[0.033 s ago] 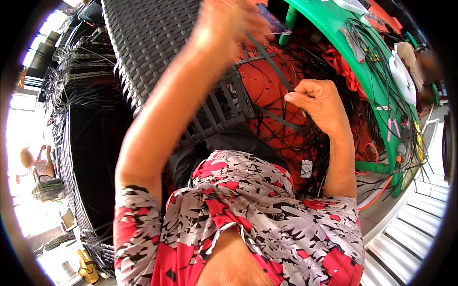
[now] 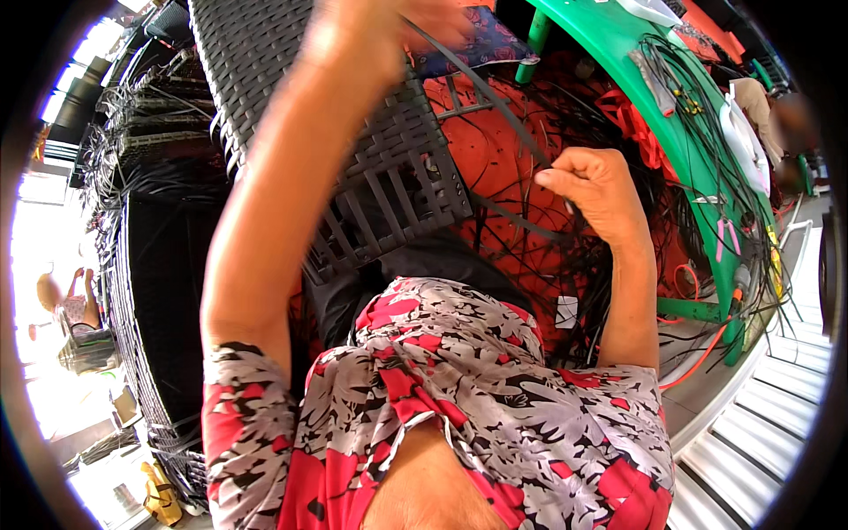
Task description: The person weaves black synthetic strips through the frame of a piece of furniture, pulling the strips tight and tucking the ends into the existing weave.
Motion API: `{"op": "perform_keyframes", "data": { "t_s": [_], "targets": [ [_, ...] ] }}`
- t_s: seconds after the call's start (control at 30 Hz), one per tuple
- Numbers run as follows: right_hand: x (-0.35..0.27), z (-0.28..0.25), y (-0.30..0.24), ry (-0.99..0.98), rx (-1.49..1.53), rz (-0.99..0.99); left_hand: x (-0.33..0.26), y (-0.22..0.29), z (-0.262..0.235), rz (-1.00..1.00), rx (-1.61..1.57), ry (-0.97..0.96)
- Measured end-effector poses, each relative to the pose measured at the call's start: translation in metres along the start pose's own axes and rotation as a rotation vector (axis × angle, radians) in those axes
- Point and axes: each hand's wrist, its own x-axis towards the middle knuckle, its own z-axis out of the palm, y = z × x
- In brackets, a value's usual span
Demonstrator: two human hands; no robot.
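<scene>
A dark woven wicker panel (image 2: 265,79) lies across my lap, with bare slats at its near right end. One long flat dark strip (image 2: 495,102) runs between my two hands, slanting over the red floor. My right hand (image 2: 596,194) is closed, thumb against the curled fingers, pinching the strip. Above the panel's top part, my left hand (image 2: 380,31) is smeared by motion. The strip's other end reaches this left hand, but its fingers are too blurred to show whether they grip it.
A curved green table (image 2: 609,53) stands to the right, with a bundle of dark strips (image 2: 680,88) on it. Loose strips litter the red floor covering (image 2: 477,150). A flowered dark cushion (image 2: 486,40) lies beyond the panel. Stacked wicker pieces (image 2: 150,124) rise at left.
My left hand and forearm have shifted left, uncovering more of the flowered cushion. My right hand has stayed almost in place, moving slightly right.
</scene>
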Motion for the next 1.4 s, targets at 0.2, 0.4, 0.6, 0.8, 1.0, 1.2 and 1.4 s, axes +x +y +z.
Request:
{"op": "perform_keyframes", "data": {
  "t_s": [0.2, 0.4, 0.6, 0.8, 1.0, 1.2, 1.4],
  "targets": [
    [-0.008, -0.026, 0.113, 0.127, 0.108, 0.172, 0.0, 0.073, -0.156, 0.18, -0.11, 0.466],
    [0.024, -0.049, 0.161, 0.033, 0.158, 0.292, -0.065, 0.085, -0.413, 0.315, -0.54, 0.591],
    [0.072, -0.106, 0.126, 0.329, -0.743, -0.297, -0.081, 0.023, -0.209, 0.277, -0.61, -0.226],
    [0.04, -0.012, -0.092, -0.202, -0.08, -0.292, -0.118, -0.024, 0.017, 0.202, 0.265, -0.06],
    [0.024, 0.017, -0.096, -0.418, 0.316, -0.24, -0.121, -0.11, 0.098, 0.246, -0.103, -0.232],
    [0.013, 0.008, -0.034, 0.059, 0.125, -0.216, -0.133, -0.117, 0.092, 0.035, -0.351, -0.424],
    [-0.014, 0.009, -0.003, -0.378, 0.264, 0.041, -0.15, -0.06, 0.035, -0.263, -0.442, -0.124]
  ]
}}
